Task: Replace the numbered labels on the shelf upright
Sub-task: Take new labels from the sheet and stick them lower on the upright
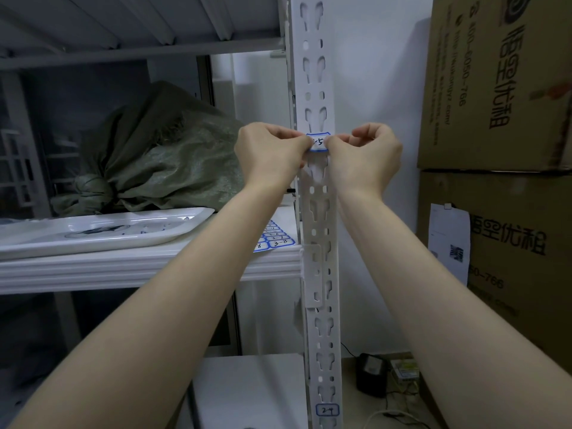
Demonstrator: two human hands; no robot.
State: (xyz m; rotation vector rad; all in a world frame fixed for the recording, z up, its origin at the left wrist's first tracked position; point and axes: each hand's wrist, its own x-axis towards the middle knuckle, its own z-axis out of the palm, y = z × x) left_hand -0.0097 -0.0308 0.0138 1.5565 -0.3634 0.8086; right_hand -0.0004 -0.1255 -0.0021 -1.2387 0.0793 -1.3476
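Hard to see: your fingers cover the edges of the label (318,143) — only "-5" shows.
Hands: your left hand (272,153) and right hand (366,156) each pinch 1 side of it, on the shelf upright (322,218).
Lower label (327,410): reads 2-4.
Sack (161,162): green, tied shut — behind the white tray (102,235).
Shelf (123,269): a sheet of labels (275,238) lies by the upright.
Room: brown boxes (495,88) stacked on your right.

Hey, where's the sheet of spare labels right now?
In the head view, the label sheet lies on the white shelf, between the white tray and the upright.
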